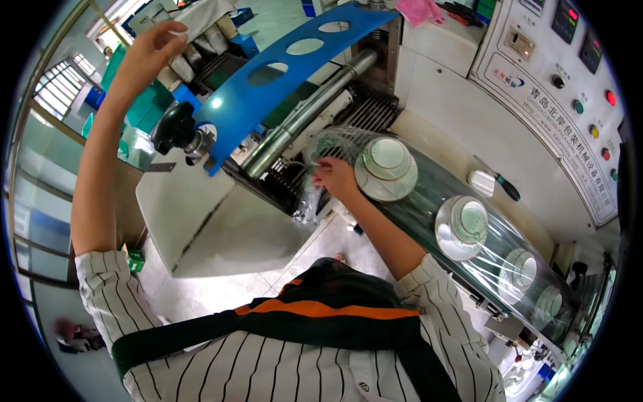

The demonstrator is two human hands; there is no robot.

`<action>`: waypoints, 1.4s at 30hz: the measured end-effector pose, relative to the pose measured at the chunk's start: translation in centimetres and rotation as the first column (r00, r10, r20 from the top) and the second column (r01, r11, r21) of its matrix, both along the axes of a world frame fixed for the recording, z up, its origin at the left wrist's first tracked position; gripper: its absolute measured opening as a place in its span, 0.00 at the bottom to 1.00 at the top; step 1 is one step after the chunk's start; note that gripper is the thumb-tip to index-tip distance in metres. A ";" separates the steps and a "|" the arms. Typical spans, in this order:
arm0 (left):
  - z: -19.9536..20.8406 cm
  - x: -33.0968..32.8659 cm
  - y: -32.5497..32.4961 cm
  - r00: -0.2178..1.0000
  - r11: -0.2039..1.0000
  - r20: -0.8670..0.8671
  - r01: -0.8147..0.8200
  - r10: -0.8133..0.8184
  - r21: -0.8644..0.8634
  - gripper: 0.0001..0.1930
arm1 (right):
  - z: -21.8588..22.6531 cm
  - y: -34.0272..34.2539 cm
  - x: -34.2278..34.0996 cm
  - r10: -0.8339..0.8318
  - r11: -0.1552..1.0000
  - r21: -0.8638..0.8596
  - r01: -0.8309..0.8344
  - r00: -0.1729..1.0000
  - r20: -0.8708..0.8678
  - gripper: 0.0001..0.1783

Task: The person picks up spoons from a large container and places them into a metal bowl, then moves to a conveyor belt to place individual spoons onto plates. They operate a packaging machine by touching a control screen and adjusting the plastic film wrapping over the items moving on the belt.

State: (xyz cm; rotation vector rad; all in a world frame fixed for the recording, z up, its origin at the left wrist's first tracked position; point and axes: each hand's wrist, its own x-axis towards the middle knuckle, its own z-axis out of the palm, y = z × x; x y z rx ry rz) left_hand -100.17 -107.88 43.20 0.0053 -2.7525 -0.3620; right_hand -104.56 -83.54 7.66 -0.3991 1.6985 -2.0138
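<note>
My right hand (pixel 336 177) pinches the loose end of a clear plastic film (pixel 309 201), just left of the nearest stack of white dishes (pixel 386 161), a bowl or cup on plates. This film stretches to the right over a row of more such stacks, among them a second dish stack (pixel 464 224) and a third (pixel 519 271). Raised at the upper left, my left hand (pixel 155 50) has its fingers curled together. Something small and whitish shows at its fingertips, too small to make out. Below it sits a black knob (pixel 175 128) at the end of a blue perforated bar (pixel 268 74).
A metal roller (pixel 308 110) and a slatted conveyor (pixel 368 110) lie beyond my right hand. At right stands a control panel (pixel 549 94) with buttons. A dark-handled tool (pixel 508 187), a pink cloth (pixel 420 12) and teal bins (pixel 144 107) are also around.
</note>
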 end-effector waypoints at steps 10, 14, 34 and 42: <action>-16.0 -6.9 -11.2 0.720 0.923 0.681 -0.160 -0.133 0.350 0.12 | -1.9 -10.6 -1.9 0.313 0.835 -0.537 0.117 0.703 0.639 0.47; -18.7 -8.0 -11.7 0.684 0.920 0.705 -0.129 -0.187 0.369 0.12 | -2.3 -12.1 -1.6 0.416 0.709 -0.687 0.160 0.692 0.591 0.45; -21.3 -10.9 -5.8 0.671 0.861 0.640 -0.002 -0.376 0.508 0.12 | 5.5 4.2 6.4 -0.143 0.987 -0.028 0.159 0.943 0.301 0.30; -17.3 -14.2 -9.5 0.635 0.834 0.691 -0.132 -0.344 0.536 0.12 | 14.5 17.6 2.3 -0.463 0.759 0.115 0.641 0.656 -0.596 0.14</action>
